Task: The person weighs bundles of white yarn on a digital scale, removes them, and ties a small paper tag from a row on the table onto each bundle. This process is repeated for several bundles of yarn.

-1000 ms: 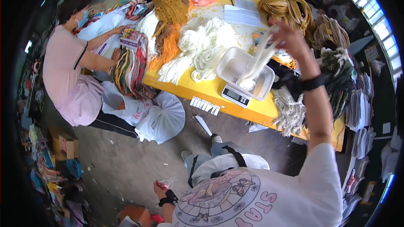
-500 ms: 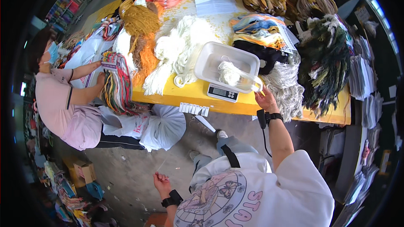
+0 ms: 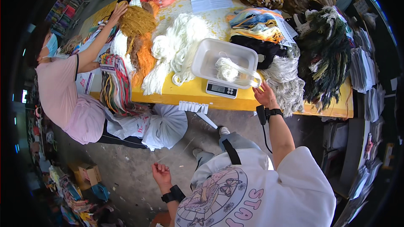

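Note:
A skein of white yarn [image 3: 227, 69] lies in a pale plastic tray [image 3: 202, 49], one end hanging over the tray's near right corner. Under the tray is a digital scale [image 3: 221, 89] at the table's front edge. My right hand [image 3: 265, 95] is just below that yarn end, palm up, fingers apart; it seems to hold nothing. Low down, away from the table, my left hand [image 3: 161, 175] has its fingers curled together. A thin pale thread [image 3: 176, 152] runs up from it, faint against the floor.
White yarn [image 3: 185, 38], ochre yarn [image 3: 136, 20], grey yarn [image 3: 284, 80] and dark green yarn [image 3: 324, 59] cover much of the yellow table [image 3: 168, 98]. At left sits a co-worker [image 3: 59, 92], one hand on the ochre yarn. White bags [image 3: 166, 126] stand beneath the table edge.
My right hand has drawn slightly away from the yarn end, its fingers opening. The co-worker has reached one arm out to the ochre yarn. My left hand stays low.

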Tool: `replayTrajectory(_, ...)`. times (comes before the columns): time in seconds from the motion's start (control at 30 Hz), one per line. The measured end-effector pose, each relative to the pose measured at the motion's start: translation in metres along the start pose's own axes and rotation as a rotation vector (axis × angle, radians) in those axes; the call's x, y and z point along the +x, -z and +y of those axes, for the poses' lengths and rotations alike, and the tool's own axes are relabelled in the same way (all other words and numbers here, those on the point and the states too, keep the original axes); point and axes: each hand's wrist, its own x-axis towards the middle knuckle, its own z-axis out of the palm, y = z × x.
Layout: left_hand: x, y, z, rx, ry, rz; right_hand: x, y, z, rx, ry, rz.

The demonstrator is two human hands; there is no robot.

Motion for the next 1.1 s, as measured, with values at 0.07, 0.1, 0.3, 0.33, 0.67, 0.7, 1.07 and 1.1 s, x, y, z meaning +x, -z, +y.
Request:
replayTrajectory(0.07,-0.002,-0.005,0.000,-0.016,0.012,-0.008,0.000,-0.005,0.002,-0.008,-0.016,-0.005)
replayTrajectory(0.1,-0.004,-0.007,0.000,-0.019,0.009,-0.005,-0.001,-0.008,0.002,-0.016,-0.009,0.013)
replayTrajectory(0.3,-0.008,-0.010,-0.001,-0.032,0.005,-0.015,0.006,-0.013,0.004,-0.035,-0.015,0.058)
replayTrajectory(0.33,-0.009,-0.009,0.000,-0.041,0.013,-0.028,0.008,-0.016,0.005,-0.043,-0.018,0.077)
replayTrajectory(0.67,-0.010,-0.009,0.017,-0.052,0.133,-0.054,-0.015,-0.084,0.004,-0.543,0.658,0.499)
replayTrajectory(0.7,-0.011,-0.010,0.020,-0.059,0.125,-0.049,-0.037,-0.115,0.008,-0.588,0.697,0.308)
replayTrajectory(1.07,-0.061,-0.125,0.068,0.422,0.318,-0.635,-0.294,-0.300,0.106,-0.704,0.134,-1.088)
replayTrajectory(1.1,-0.066,-0.132,0.071,0.628,0.303,-0.706,-0.291,-0.308,0.127,-0.900,0.045,-0.911)
